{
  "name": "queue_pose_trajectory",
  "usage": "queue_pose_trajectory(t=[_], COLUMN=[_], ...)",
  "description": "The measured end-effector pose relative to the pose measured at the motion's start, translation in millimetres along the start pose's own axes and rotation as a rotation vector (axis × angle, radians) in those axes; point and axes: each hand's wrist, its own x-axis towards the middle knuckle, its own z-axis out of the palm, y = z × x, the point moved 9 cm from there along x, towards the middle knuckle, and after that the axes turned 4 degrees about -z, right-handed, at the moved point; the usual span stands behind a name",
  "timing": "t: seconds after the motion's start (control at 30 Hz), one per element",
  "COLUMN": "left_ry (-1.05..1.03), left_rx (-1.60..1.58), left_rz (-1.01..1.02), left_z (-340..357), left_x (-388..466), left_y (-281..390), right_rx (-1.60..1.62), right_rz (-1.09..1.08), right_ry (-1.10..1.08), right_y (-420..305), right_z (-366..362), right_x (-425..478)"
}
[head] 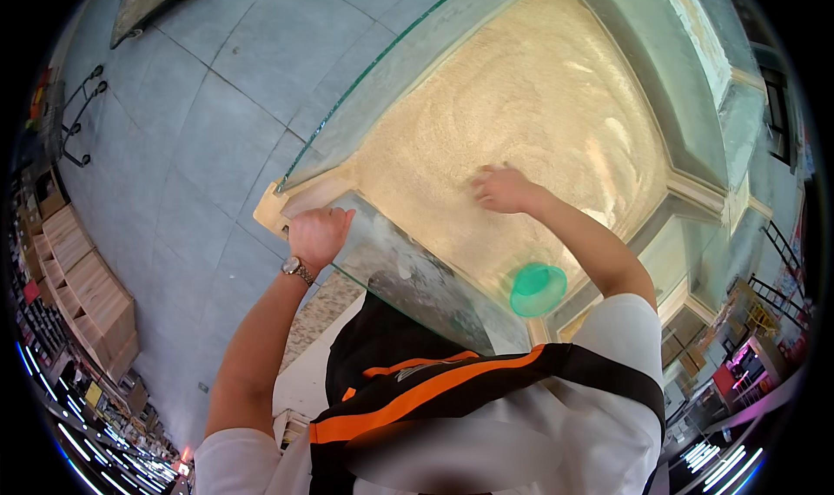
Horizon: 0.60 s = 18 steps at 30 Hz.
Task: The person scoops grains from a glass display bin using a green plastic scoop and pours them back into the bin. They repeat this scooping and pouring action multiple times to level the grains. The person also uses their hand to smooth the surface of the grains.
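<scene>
Inside a glass-walled wooden bin, a pale grainy material [449, 124] covers the bottom, with curved marks across its surface. My right hand [502, 189] is over this material, palm down, fingers spread and somewhat blurred; nothing shows in it. A translucent green plastic cup or scoop [538, 290] lies in the bin's near right part, below my right forearm. My left hand [319, 234], with a metal-band watch [298, 269] on the wrist, is curled at the near left corner, by the top of the near glass panel [417, 267]. Its fingertips are mostly hidden.
A tall glass panel [371, 71] with a bare edge bounds the bin's far left side. More glass compartments [684, 234] adjoin on the right. On the tiled floor stand a wheeled platform [146, 3], a cart frame [78, 114] and wooden shelving [91, 299].
</scene>
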Motion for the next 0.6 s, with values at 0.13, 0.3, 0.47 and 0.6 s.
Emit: queue_pose_trajectory(t=[0.13,0.3,0.47,0.6], left_ry=[0.006,0.005,0.026,0.016], left_rx=[0.011,-0.007,-0.054,-0.048], left_rz=[-0.003,-0.010,-0.001,0.010], left_z=[1.1,-0.9,-14.0,-9.5], left_x=[-0.6,0.1,3.9,7.3], left_y=[0.4,0.7,6.3,6.6], right_rx=[0.168,0.373,0.401,0.500], right_rz=[0.310,0.614,0.856,0.950], right_ry=[0.329,0.866,0.856,0.837], right_y=[80.9,197.0,293.1,325.8], right_z=[-39.4,-85.3,-88.7,-78.5], right_x=[-68.4,-103.6,-72.8,-33.1])
